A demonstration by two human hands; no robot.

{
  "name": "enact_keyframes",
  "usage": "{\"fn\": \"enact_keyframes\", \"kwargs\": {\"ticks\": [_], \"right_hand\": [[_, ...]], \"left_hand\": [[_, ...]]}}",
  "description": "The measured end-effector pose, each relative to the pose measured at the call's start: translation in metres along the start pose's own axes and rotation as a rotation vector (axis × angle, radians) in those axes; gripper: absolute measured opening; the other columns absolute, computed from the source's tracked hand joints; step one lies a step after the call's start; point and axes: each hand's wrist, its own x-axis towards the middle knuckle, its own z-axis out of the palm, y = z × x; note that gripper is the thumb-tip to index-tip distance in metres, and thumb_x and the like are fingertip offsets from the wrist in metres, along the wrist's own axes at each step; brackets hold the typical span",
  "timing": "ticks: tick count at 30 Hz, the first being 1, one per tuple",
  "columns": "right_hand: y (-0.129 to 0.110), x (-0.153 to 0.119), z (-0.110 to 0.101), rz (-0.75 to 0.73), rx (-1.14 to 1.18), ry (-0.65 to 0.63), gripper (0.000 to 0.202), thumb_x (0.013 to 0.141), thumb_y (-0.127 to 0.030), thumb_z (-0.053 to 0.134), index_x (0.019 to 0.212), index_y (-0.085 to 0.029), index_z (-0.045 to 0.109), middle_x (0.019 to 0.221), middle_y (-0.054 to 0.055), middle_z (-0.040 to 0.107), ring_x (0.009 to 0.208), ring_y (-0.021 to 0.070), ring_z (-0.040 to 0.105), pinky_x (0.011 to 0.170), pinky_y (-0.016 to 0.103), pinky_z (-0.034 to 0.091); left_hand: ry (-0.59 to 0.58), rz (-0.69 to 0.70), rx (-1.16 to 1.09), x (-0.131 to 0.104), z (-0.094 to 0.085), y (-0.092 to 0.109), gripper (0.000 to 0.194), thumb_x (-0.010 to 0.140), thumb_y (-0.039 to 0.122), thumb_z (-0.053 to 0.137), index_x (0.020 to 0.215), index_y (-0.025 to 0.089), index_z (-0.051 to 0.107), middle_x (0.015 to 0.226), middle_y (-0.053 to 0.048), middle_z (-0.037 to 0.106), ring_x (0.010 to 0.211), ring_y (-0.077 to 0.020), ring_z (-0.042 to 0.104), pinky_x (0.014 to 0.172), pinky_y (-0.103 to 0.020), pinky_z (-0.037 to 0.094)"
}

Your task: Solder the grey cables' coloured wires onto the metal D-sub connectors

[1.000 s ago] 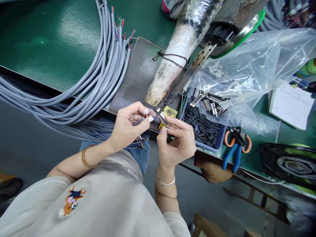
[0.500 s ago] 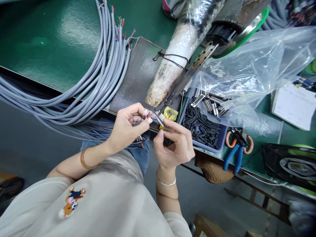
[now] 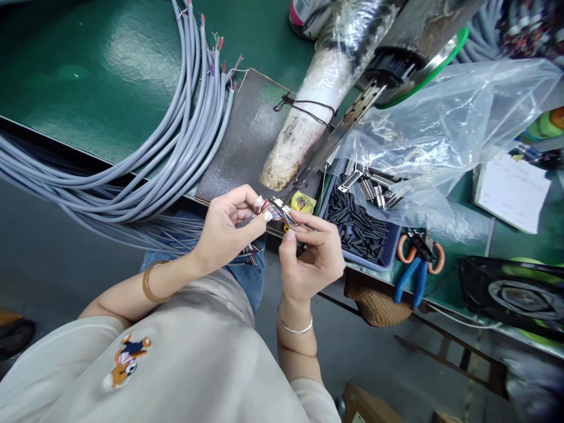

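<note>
My left hand (image 3: 229, 226), with white covers on the thumb and a fingertip, pinches a bundle of thin coloured wires (image 3: 264, 207). Beside those wires, a small multi-pin connector (image 3: 279, 207) sits above the bench's front edge. My right hand (image 3: 312, 252) is closed at the connector's right end, thumb and index finger pinched on it; its other fingers are curled. Whether a single wire also lies in that pinch is too small to tell. Below my left hand, several wired connectors (image 3: 252, 254) hang over my lap.
Grey cables (image 3: 194, 117) curve across the bench's left. A wrapped white post (image 3: 295, 135) and metal strip (image 3: 339, 135) slant down before my hands. To the right are a blue tray (image 3: 390, 258) of black sleeves (image 3: 356, 226), loose connectors (image 3: 372, 183), a plastic bag (image 3: 440, 129) and pliers (image 3: 412, 279).
The connector has tilted flatter and shifted slightly left, nearer the wires. My right hand has turned a little with its fingers drawn closer together. My left hand stays nearly still.
</note>
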Motion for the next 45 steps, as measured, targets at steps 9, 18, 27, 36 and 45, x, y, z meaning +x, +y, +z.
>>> {"fn": "enact_keyframes", "kwargs": {"ticks": [9,18,27,36,45], "right_hand": [[0.004,0.005,0.004,-0.154,-0.106,0.058,0.016,0.087,-0.011,0.071,0.086,-0.023,0.061,0.103,0.003,0.078,0.088,0.0155,0.074,0.072,0.029,0.061],[0.003,0.007,0.006,-0.178,-0.117,0.074,0.017,0.084,-0.008,0.075,0.089,-0.022,0.066,0.105,0.003,0.078,0.089,0.0153,0.075,0.074,0.028,0.064],[0.006,0.000,0.004,-0.265,-0.197,0.050,0.017,0.086,-0.011,0.074,0.088,-0.023,0.062,0.106,0.004,0.079,0.090,0.0146,0.076,0.075,0.026,0.065],[0.002,0.006,0.004,-0.144,-0.140,0.056,0.018,0.086,-0.011,0.076,0.084,-0.022,0.061,0.100,0.002,0.078,0.085,0.0127,0.073,0.074,0.026,0.061],[-0.001,0.010,0.004,-0.150,-0.161,0.064,0.015,0.085,-0.013,0.079,0.087,-0.022,0.068,0.098,0.001,0.076,0.089,0.0141,0.073,0.080,0.030,0.063]], "left_hand": [[0.051,0.158,0.032,0.003,0.005,-0.010,0.019,0.079,0.019,0.074,0.074,0.018,0.055,0.066,0.003,0.055,0.057,-0.0063,0.050,0.051,-0.017,0.041],[0.099,0.272,0.157,0.003,0.007,-0.010,0.014,0.082,0.015,0.068,0.075,0.019,0.056,0.066,0.003,0.054,0.057,-0.0070,0.049,0.050,-0.017,0.039],[0.080,0.235,0.185,0.001,0.005,-0.012,0.018,0.079,0.014,0.069,0.073,0.019,0.053,0.069,0.001,0.056,0.064,-0.0095,0.055,0.050,-0.018,0.042],[0.058,0.291,0.212,0.000,0.005,-0.015,0.014,0.084,0.011,0.065,0.076,0.019,0.055,0.072,0.001,0.059,0.065,-0.0088,0.058,0.054,-0.017,0.045],[0.075,0.388,0.253,0.000,0.006,-0.014,0.012,0.083,0.011,0.068,0.079,0.019,0.059,0.072,0.001,0.061,0.064,-0.0085,0.059,0.055,-0.017,0.046]]}}
